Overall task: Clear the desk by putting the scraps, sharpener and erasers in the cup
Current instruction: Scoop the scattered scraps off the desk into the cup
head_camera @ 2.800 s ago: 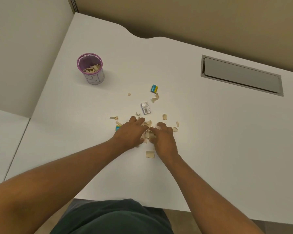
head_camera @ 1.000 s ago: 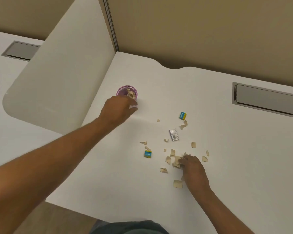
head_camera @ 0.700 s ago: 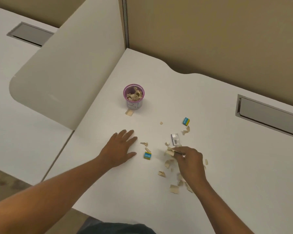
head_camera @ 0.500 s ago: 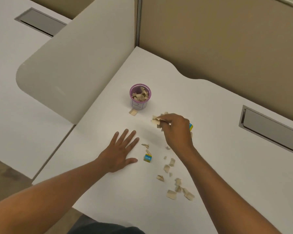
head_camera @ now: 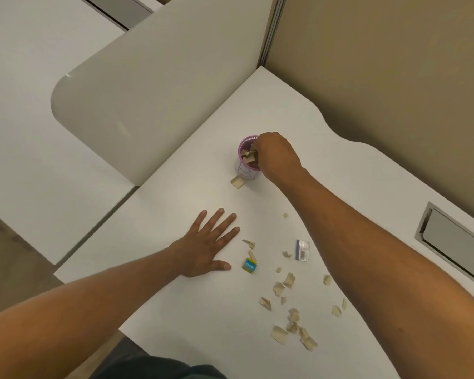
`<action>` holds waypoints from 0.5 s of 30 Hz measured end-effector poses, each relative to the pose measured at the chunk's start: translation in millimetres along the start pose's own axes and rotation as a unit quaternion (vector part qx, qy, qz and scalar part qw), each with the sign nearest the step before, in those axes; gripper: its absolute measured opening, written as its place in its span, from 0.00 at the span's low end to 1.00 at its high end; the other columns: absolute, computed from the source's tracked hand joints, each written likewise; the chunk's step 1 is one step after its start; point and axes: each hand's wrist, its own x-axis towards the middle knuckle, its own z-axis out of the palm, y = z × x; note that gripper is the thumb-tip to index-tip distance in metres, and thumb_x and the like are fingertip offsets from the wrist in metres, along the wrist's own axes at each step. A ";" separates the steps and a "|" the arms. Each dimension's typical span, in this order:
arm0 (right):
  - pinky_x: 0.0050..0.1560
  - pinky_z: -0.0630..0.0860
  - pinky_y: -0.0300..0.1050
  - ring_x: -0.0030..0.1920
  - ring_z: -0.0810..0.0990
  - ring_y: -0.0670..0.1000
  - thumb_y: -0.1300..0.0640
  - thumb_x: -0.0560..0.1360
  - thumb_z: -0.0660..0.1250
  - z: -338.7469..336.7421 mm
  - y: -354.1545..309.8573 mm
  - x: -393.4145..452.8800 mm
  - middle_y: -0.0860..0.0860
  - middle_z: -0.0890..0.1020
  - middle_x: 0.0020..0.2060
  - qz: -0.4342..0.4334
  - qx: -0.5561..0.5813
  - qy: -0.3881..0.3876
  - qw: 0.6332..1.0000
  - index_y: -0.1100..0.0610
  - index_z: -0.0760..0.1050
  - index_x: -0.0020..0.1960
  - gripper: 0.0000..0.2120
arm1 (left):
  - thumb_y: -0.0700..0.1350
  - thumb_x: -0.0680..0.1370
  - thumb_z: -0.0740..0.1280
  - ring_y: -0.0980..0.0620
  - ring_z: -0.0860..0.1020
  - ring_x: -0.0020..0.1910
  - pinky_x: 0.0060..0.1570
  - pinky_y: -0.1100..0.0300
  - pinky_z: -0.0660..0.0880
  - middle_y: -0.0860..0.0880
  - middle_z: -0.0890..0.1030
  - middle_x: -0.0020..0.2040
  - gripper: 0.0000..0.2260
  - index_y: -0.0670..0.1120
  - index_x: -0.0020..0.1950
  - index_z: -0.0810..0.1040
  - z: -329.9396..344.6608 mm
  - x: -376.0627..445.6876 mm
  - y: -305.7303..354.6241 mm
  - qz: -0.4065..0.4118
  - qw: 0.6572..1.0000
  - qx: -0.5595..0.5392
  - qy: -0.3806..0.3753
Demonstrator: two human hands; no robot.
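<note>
The purple-rimmed cup [head_camera: 244, 170] stands at the back of the white desk [head_camera: 175, 203], holding tan paper scraps. My right hand [head_camera: 278, 155] is over the cup's mouth, fingers bunched on scraps at the rim. My left hand [head_camera: 208, 244] lies flat on the desk, fingers spread, holding nothing. A blue-and-yellow eraser [head_camera: 249, 266] sits just right of its thumb. A white and blue box-shaped item [head_camera: 302, 250] lies beside my right forearm. Loose scraps [head_camera: 282, 287] lie scattered near the front edge, and one scrap [head_camera: 237, 182] lies at the cup's base.
A curved white divider panel [head_camera: 148, 105] rises left of the cup. A tan partition wall [head_camera: 381, 64] backs the desk. A grey cable hatch [head_camera: 454, 242] is set into the desk at the right. The desk's front edge runs just below the scraps.
My right hand has carried a pinch of scraps from the middle of the desk to the cup's mouth. My left hand stayed flat on the desk.
</note>
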 end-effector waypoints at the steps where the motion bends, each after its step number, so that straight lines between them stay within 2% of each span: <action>1: 0.43 0.70 0.45 0.42 0.77 0.56 0.64 0.78 0.65 2.7 -1.0 3.7 0.58 0.82 0.46 -0.011 -0.002 0.003 1.000 0.62 0.81 0.51 0.06 | 0.74 0.82 0.44 0.38 0.28 0.85 0.84 0.35 0.33 0.48 0.28 0.86 0.42 0.53 0.87 0.32 -0.6 -0.6 0.6 0.000 1.000 0.002 -0.003; 4: 0.47 0.69 0.43 0.47 0.77 0.54 0.59 0.77 0.70 2.5 -6.1 2.9 0.53 0.77 0.46 0.001 -0.039 -0.067 0.997 0.58 0.77 0.51 0.04 | 0.74 0.83 0.44 0.38 0.28 0.85 0.84 0.35 0.33 0.47 0.27 0.86 0.41 0.52 0.86 0.32 -1.8 -1.2 1.5 0.001 1.000 0.003 -0.011; 6: 0.45 0.73 0.44 0.47 0.82 0.56 0.59 0.73 0.73 2.4 -3.6 3.3 0.53 0.79 0.45 -0.011 -0.036 -0.028 0.999 0.57 0.80 0.54 0.10 | 0.74 0.83 0.44 0.38 0.28 0.85 0.84 0.35 0.33 0.47 0.28 0.86 0.42 0.52 0.87 0.32 -2.0 -1.5 1.3 0.002 1.000 0.003 -0.011; 9: 0.46 0.80 0.48 0.48 0.84 0.60 0.59 0.72 0.73 -8.2 4.2 -8.5 0.55 0.84 0.50 -0.057 -0.031 0.030 0.997 0.52 0.83 0.58 0.15 | 0.74 0.83 0.44 0.39 0.27 0.85 0.84 0.35 0.34 0.47 0.27 0.86 0.42 0.52 0.87 0.32 -1.4 -1.2 0.7 0.002 1.000 0.003 -0.014; 12: 0.49 0.82 0.48 0.50 0.85 0.59 0.57 0.72 0.76 -20.9 9.4 -9.9 0.54 0.84 0.55 -0.035 0.024 0.039 0.998 0.49 0.83 0.62 0.19 | 0.74 0.82 0.44 0.38 0.27 0.84 0.84 0.35 0.34 0.47 0.27 0.86 0.42 0.53 0.86 0.32 -0.3 -0.3 0.6 0.002 1.000 0.004 -0.008; 15: 0.53 0.83 0.48 0.52 0.84 0.58 0.61 0.73 0.75 -22.6 10.8 -10.3 0.56 0.84 0.57 -0.009 0.050 0.045 0.998 0.52 0.82 0.63 0.19 | 0.75 0.82 0.43 0.38 0.28 0.85 0.84 0.35 0.34 0.47 0.28 0.86 0.42 0.53 0.86 0.32 1.8 0.0 -0.1 0.003 1.000 0.004 0.000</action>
